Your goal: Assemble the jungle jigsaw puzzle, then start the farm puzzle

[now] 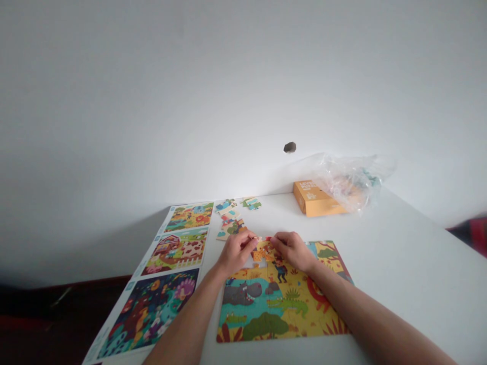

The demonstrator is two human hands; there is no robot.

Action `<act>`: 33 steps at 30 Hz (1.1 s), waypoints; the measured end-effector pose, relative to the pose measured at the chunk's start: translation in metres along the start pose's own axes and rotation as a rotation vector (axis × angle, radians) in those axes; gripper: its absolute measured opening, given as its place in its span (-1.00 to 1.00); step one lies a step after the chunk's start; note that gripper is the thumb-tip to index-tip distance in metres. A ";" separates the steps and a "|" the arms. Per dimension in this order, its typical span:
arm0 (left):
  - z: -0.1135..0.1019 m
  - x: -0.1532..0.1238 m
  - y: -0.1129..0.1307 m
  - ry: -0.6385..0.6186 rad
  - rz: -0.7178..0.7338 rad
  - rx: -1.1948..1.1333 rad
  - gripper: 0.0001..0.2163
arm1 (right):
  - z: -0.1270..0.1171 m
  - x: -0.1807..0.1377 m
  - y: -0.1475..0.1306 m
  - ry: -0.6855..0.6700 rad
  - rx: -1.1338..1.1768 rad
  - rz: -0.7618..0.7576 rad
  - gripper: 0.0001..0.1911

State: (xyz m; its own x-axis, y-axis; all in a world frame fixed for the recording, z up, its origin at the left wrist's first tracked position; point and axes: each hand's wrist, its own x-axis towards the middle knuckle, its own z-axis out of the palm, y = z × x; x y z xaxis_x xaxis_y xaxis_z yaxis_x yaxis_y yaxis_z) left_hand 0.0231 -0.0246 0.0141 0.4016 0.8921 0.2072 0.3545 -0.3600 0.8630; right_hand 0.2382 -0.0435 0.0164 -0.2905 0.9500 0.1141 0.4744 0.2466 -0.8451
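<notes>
A colourful animal jigsaw (281,304) lies partly assembled on the white table (399,274). My left hand (236,251) and my right hand (292,249) meet at its far edge, fingers curled, both pinching an orange puzzle piece (262,252) over a gap in the picture. Several loose pieces (232,220) lie just beyond my left hand.
A printed guide sheet (167,274) with three puzzle pictures lies at the left, reaching over the table edge. An orange puzzle box (314,200) and a crumpled clear plastic bag (353,182) sit at the back by the white wall. A dark hole (289,147) marks the wall.
</notes>
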 end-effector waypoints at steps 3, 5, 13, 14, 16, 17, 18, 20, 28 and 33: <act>-0.001 0.000 -0.001 0.004 0.006 0.017 -0.73 | 0.001 0.000 0.001 -0.003 -0.004 0.008 -0.52; -0.001 0.000 0.001 0.000 0.001 0.024 -0.72 | 0.001 0.000 0.002 -0.004 -0.004 0.009 -0.53; -0.005 0.000 0.003 -0.008 0.007 0.038 -0.73 | -0.001 -0.001 -0.002 0.033 -0.056 0.005 -0.65; -0.007 0.000 0.002 -0.004 0.010 0.043 -0.73 | -0.001 0.000 -0.002 0.056 -0.057 0.013 -0.67; -0.011 -0.001 -0.003 0.010 0.015 0.056 -0.74 | -0.002 0.000 -0.002 0.095 -0.060 0.021 -0.69; -0.013 -0.001 -0.005 0.017 0.017 0.060 -0.74 | -0.003 0.000 -0.002 0.106 -0.062 0.018 -0.68; -0.015 -0.001 -0.007 0.021 0.015 0.060 -0.74 | -0.003 0.001 -0.001 0.110 -0.065 0.012 -0.68; -0.017 -0.002 -0.009 0.020 0.008 0.057 -0.75 | -0.003 0.001 0.000 0.109 -0.068 0.003 -0.66; -0.018 -0.003 -0.012 -0.026 -0.006 0.094 -0.77 | 0.000 0.001 0.005 0.115 -0.098 -0.015 -0.66; -0.016 -0.004 -0.012 -0.065 -0.018 0.150 -0.77 | 0.000 0.000 0.003 0.110 -0.118 -0.021 -0.68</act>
State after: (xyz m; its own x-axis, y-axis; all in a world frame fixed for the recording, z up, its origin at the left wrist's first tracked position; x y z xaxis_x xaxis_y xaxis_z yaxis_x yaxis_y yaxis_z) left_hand 0.0040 -0.0192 0.0103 0.4459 0.8809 0.1585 0.4817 -0.3855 0.7870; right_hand 0.2398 -0.0427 0.0141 -0.2119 0.9581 0.1925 0.5654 0.2809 -0.7756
